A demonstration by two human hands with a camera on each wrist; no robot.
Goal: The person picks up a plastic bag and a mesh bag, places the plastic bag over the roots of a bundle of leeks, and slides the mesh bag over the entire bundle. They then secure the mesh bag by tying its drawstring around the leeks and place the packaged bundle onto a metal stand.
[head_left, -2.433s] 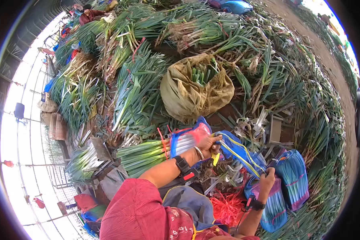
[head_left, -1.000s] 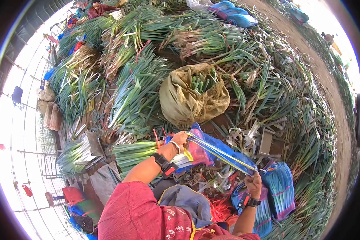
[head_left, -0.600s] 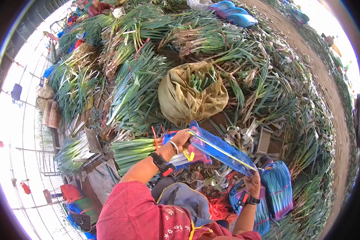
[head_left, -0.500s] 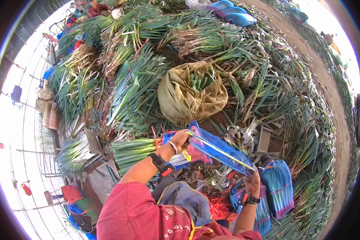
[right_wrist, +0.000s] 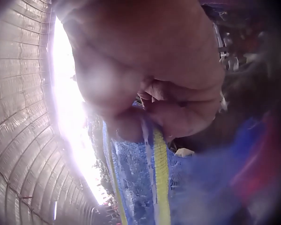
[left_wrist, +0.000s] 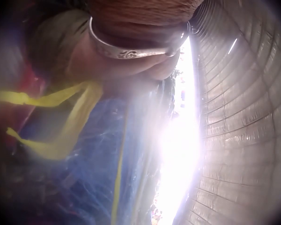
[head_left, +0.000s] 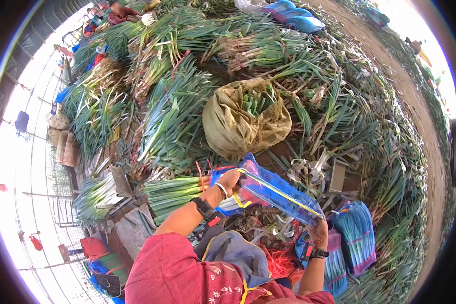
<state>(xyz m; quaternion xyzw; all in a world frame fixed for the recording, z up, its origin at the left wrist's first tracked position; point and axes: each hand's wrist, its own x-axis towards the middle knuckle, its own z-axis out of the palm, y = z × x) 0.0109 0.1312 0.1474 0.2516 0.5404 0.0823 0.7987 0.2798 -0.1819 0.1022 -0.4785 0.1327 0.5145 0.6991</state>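
Left hand (head_left: 230,182) shifted leftward, blue mesh (head_left: 285,187) taut

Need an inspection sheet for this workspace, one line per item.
Surface: brown ground, mostly covered by green stalks.
Job's things: blue net with yellow edging, stretched between both grips; stalk bundle beside the left forearm.
Clutter: red plastic strips near the person's lap; tan sack holding cut stalks beyond the net.
Grippers: left grip and right grip each hold one end of the net.
Cables: nothing seen for certain.
Surroundings: wire grid at image left, dirt path upper right, another person upper left.
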